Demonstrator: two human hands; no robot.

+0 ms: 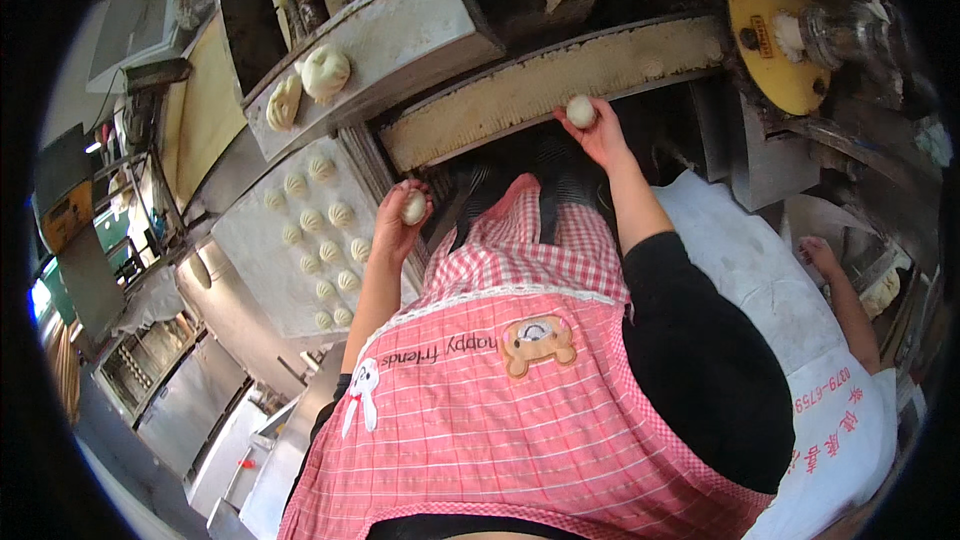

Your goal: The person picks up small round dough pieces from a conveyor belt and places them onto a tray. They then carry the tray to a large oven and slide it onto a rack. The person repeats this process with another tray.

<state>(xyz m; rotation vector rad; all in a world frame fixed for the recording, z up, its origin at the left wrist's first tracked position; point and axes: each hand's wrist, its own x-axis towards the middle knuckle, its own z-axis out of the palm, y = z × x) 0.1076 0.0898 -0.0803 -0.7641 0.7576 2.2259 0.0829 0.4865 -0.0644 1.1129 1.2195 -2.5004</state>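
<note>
My left hand (397, 229) is closed around a smooth, pale dough ball (413, 208), near the edge of a white tray (259, 262). Several small pleated buns (310, 220) sit in rows on that tray. In my right hand (602, 136) is another round dough ball (580, 112), held in the fingers at the near edge of a beige conveyor belt (555, 94). A pink checked apron (487, 405) covers my front, below both hands.
Two larger dough pieces, one twisted (283, 103) and one rounded (325, 73), rest on a metal ledge (390, 30). A yellow disc (776, 37) with a metal shaft stands at the belt's right end. At right are a white cloth (739, 277) bearing red writing and another person's hand (821, 256).
</note>
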